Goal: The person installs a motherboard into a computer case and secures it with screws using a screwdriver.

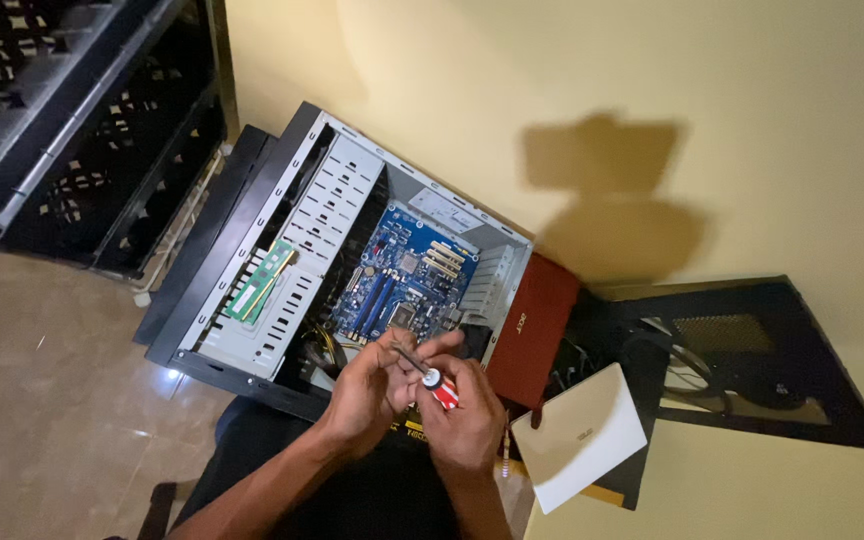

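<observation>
A screwdriver w/ red-and-white handle was held betw. both hands, just above the near edge of an open PC case. The handle end was gripped by the right hand; the thin metal shaft was pinched near its tip by the fingers of the left hand. Whether a screw or bit was held at the tip could not be told.

Inside the case, a blue motherboard was seen just beyond the hands, and green RAM sticks lay loose on the metal drive cage toward the case's left side. A red laptop was propped against the case's right side, a white laptop lay nearer, and a black side panel rested further right.

Risk, as judged: if the tip slipped, the board could be scratched; a small part dropped there could be lost among the cables. The loose RAM could be knocked off the cage.

Everything sat on a tan floor, against a yellow wall. Black crates were stacked at the far left. Lighting was dim, w/ hard shadows on the wall.
</observation>
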